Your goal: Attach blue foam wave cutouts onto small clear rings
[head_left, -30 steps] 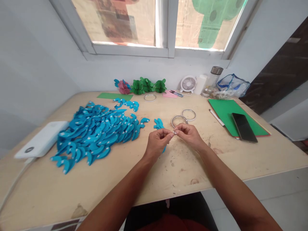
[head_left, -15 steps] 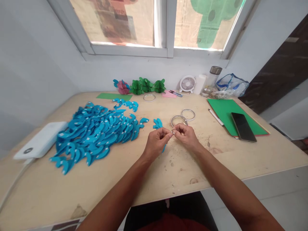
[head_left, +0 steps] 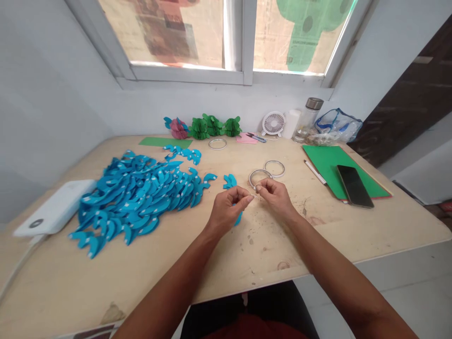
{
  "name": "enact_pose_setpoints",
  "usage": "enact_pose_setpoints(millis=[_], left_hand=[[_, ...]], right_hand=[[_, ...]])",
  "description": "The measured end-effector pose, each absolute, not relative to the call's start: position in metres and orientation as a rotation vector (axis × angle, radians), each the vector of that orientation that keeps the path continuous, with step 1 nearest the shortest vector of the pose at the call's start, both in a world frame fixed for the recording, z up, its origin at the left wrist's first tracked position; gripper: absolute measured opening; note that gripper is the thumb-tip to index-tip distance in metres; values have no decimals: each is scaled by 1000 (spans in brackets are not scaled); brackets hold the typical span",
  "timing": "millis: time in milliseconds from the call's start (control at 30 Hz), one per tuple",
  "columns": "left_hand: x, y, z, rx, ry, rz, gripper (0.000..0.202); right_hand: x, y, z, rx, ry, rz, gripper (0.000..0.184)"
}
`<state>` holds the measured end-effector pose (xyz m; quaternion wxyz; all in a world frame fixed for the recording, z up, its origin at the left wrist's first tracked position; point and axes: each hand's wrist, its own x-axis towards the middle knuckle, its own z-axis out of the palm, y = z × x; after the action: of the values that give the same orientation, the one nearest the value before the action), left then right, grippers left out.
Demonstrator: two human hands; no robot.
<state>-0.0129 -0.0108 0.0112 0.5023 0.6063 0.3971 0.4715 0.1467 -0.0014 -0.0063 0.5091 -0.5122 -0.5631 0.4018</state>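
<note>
My left hand is closed in a pinch just above the table, thumb against forefinger. Whatever lies at its fingertips is too small to make out. A blue paper piece shows partly from under this hand. Close on the right, my right hand pinches a small white scrap between thumb and finger. A narrow gap separates the two hands. Directly behind the right fingers lies a roll of tape, with another tape roll beside it. More blue paper pieces rest beyond the left knuckles.
A heap of blue curved paper pieces with white squares covers the left. Beside it lies a white power bank. Green paper, a phone and a pen are at right; a small fan and bottle stand behind.
My fingertips were touching around something small and have now come apart slightly. The right hand has a small white scrap at its tips. The camera view has shifted a little.
</note>
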Motion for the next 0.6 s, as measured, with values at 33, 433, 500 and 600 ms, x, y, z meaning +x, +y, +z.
enact_pose_setpoints(millis=[33, 433, 500, 600], left_hand=[[-14, -10, 11, 1453, 966, 1158, 23], [-16, -9, 14, 1326, 967, 1199, 22], [-16, -9, 13, 1301, 952, 1189, 22], [-15, -8, 12, 1294, 939, 1187, 22]], right_hand=[[146, -1, -6, -1226, -1350, 1000, 20], [145, -4, -3, -1138, -1220, 1200, 26], [145, -3, -4, -1105, -1189, 1235, 26], [144, -3, -3, -1071, -1157, 1269, 25]])
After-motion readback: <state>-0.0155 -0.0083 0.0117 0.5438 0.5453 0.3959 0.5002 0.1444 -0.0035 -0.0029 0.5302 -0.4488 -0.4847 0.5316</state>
